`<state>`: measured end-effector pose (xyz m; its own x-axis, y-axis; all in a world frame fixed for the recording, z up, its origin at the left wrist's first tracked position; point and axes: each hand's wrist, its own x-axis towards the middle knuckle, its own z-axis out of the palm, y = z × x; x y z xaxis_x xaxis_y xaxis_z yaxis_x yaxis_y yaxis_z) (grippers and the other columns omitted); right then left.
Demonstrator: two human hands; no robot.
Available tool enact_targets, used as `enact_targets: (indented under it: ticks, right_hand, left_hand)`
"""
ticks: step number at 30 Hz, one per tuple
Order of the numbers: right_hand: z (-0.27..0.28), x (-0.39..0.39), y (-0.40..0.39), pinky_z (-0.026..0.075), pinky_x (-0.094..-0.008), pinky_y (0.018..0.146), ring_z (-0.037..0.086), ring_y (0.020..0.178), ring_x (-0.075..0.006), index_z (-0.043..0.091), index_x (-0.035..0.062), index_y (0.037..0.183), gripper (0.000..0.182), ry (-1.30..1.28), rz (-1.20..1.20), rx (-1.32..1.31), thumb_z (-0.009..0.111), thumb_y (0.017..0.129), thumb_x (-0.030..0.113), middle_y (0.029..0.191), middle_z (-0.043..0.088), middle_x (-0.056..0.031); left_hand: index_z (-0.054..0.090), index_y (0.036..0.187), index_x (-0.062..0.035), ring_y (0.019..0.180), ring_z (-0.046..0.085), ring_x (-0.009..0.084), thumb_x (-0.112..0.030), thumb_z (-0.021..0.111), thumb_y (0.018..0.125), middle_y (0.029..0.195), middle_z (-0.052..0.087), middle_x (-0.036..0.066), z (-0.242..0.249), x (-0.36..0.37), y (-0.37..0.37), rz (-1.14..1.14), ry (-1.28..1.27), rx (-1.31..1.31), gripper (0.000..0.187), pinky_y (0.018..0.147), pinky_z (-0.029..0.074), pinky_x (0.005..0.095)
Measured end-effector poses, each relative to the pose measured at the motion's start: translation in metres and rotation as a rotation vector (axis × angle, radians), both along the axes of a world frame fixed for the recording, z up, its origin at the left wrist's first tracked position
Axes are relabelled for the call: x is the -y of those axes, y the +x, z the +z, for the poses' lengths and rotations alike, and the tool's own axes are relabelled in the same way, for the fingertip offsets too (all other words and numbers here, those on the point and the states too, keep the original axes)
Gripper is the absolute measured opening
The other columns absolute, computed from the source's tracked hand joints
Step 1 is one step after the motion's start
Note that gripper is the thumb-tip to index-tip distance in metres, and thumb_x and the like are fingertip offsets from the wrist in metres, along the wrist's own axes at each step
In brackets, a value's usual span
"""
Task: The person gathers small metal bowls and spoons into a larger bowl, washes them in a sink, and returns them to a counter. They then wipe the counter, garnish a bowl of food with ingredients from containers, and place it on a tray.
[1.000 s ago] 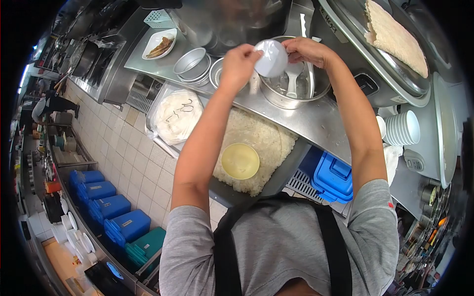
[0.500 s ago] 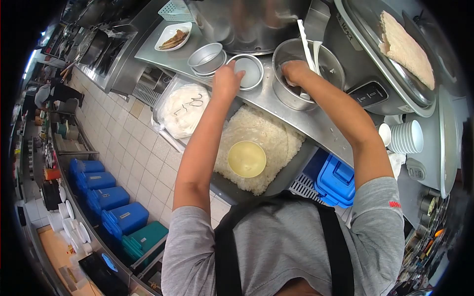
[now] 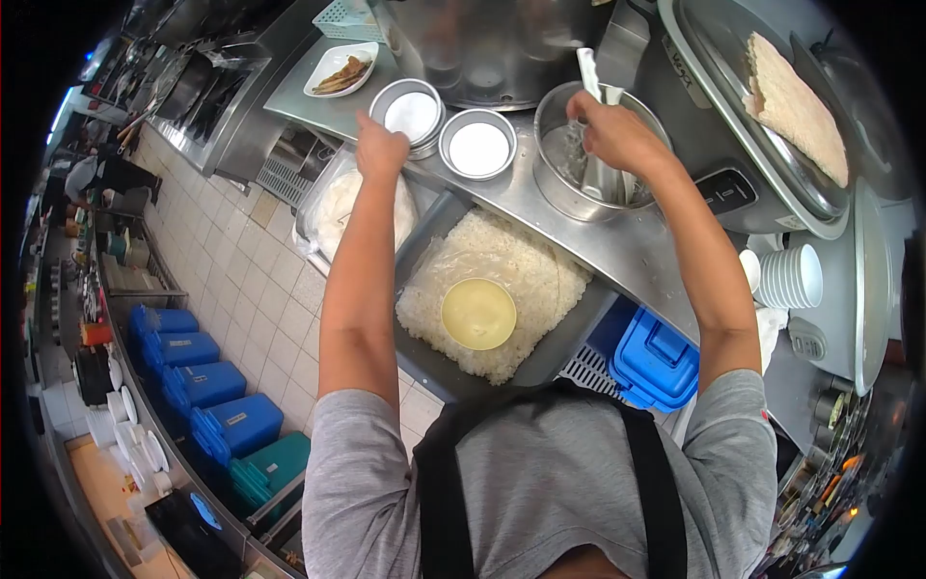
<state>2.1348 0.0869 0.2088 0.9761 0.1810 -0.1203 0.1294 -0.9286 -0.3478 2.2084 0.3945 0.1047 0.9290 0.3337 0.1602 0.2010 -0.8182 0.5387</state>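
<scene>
My left hand [image 3: 382,149] is at the near left rim of a round metal tin [image 3: 433,96], its fingers closed against the edge. This tin sits on another in a stack, and its bottom shows bright white. Just right of the stack stands a second round tin [image 3: 447,154], also white inside. Over a deep steel pot [image 3: 545,174] my right hand [image 3: 622,137] has its fingers bent, closed among the utensils; what they hold I cannot tell. A white-wrapped handle [image 3: 586,69] sticks up beside these fingers.
Below the steel counter [image 3: 627,246], a grey tub [image 3: 424,362] holds rice with a pale yellow bowl [image 3: 479,314] on it. A dish of brown food [image 3: 342,69] sits at back left. Large grey cookers [image 3: 709,125] and stacked white cups [image 3: 791,275] stand right.
My left hand has moved left from the single tin to the stacked tins. My right hand has risen from inside the pot to the utensils at its upper right.
</scene>
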Motion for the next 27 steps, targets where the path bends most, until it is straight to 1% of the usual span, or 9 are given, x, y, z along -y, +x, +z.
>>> enact_targets:
  ticks: [3, 5, 6, 7, 13, 16, 21, 25, 27]
  right_hand:
    - [0.009, 0.017, -0.014, 0.046, -0.0425, 0.075, 0.062, 0.085, -0.0344, 0.043, 0.0112, 0.124, 0.047, 0.113, 0.022, 0.09, 0.049, 0.079, 0.001, 0.086, 0.065, -0.0174]
    - [0.009, 0.031, -0.028, 0.047, -0.0406, 0.076, 0.062, 0.084, -0.0341, 0.048, 0.0098, 0.122, 0.043, 0.11, -0.015, 0.201, 0.047, 0.081, -0.001, 0.084, 0.065, -0.0177]
    - [0.006, 0.043, -0.033, 0.047, -0.0404, 0.076, 0.062, 0.084, -0.0344, 0.052, 0.0079, 0.116, 0.037, 0.089, -0.026, 0.249, 0.047, 0.081, -0.001, 0.085, 0.065, -0.0176]
    - [0.005, 0.048, -0.039, 0.047, -0.0402, 0.076, 0.062, 0.084, -0.0346, 0.056, 0.0059, 0.111, 0.032, 0.07, -0.034, 0.295, 0.047, 0.082, 0.0, 0.086, 0.065, -0.0176]
    - [-0.01, 0.053, -0.066, 0.047, -0.0424, 0.075, 0.061, 0.084, -0.0349, 0.06, 0.0075, 0.102, 0.021, 0.175, -0.163, 0.354, 0.047, 0.086, 0.006, 0.089, 0.064, -0.0172]
    - [-0.015, 0.054, -0.072, 0.046, -0.0423, 0.076, 0.061, 0.085, -0.0346, 0.06, 0.0098, 0.102, 0.02, 0.207, -0.191, 0.426, 0.047, 0.087, 0.008, 0.091, 0.063, -0.0173]
    - [-0.023, 0.061, -0.08, 0.047, -0.0422, 0.075, 0.061, 0.085, -0.0342, 0.06, 0.0106, 0.102, 0.019, 0.202, -0.228, 0.457, 0.049, 0.086, 0.01, 0.092, 0.063, -0.0164]
    - [-0.021, 0.06, -0.087, 0.048, -0.0441, 0.071, 0.062, 0.082, -0.0346, 0.061, 0.0101, 0.098, 0.018, 0.107, -0.335, 0.401, 0.055, 0.083, 0.016, 0.088, 0.064, -0.0164]
    - [-0.016, 0.047, -0.08, 0.049, -0.0448, 0.069, 0.062, 0.081, -0.0348, 0.062, 0.0099, 0.096, 0.018, 0.074, -0.379, 0.353, 0.056, 0.082, 0.019, 0.086, 0.064, -0.017]
  left_hand:
    - [0.046, 0.113, 0.0079, 0.088, 0.063, 0.0363, -0.012, 0.054, 0.07, 0.086, 0.064, 0.026, 0.017, -0.007, 0.0, 0.044, -0.3, -0.225, 0.048, 0.084, 0.047, 0.0393]
    - [0.049, 0.107, 0.0083, 0.071, 0.065, 0.0345, -0.011, 0.053, 0.07, 0.072, 0.064, 0.023, -0.001, -0.022, 0.008, 0.051, -0.186, -0.019, 0.042, 0.078, 0.048, 0.039]
    - [0.047, 0.108, 0.0102, 0.067, 0.066, 0.0325, -0.008, 0.053, 0.07, 0.074, 0.064, 0.023, -0.006, -0.029, 0.008, 0.024, -0.151, 0.084, 0.042, 0.068, 0.052, 0.0385]
    - [0.044, 0.112, 0.0129, 0.061, 0.066, 0.0298, -0.005, 0.053, 0.071, 0.079, 0.064, 0.023, 0.02, -0.017, -0.009, 0.016, -0.385, 0.065, 0.046, 0.053, 0.053, 0.0363]
    - [0.046, 0.12, 0.007, 0.058, 0.065, 0.0272, -0.001, 0.052, 0.071, 0.09, 0.062, 0.025, 0.056, 0.02, -0.039, -0.218, -0.607, 0.087, 0.05, 0.042, 0.051, 0.0326]
    - [0.049, 0.12, 0.0032, 0.07, 0.066, 0.0334, -0.004, 0.053, 0.071, 0.093, 0.063, 0.024, 0.05, 0.039, -0.04, -0.35, -0.597, -0.13, 0.049, 0.054, 0.054, 0.0372]
    - [0.05, 0.119, 0.0025, 0.089, 0.059, 0.0456, -0.012, 0.052, 0.072, 0.092, 0.064, 0.022, -0.011, 0.048, -0.024, -0.389, 0.164, 0.083, 0.049, 0.086, 0.048, 0.0434]
    - [0.049, 0.12, 0.0027, 0.096, 0.058, 0.0431, -0.013, 0.052, 0.072, 0.105, 0.06, 0.025, 0.003, 0.046, -0.018, -0.431, 0.051, -0.134, 0.051, 0.087, 0.047, 0.0439]
    - [0.048, 0.121, 0.0026, 0.105, 0.055, 0.0407, -0.013, 0.053, 0.071, 0.11, 0.057, 0.025, 0.014, 0.048, -0.022, -0.297, -0.546, -0.527, 0.053, 0.092, 0.043, 0.0444]
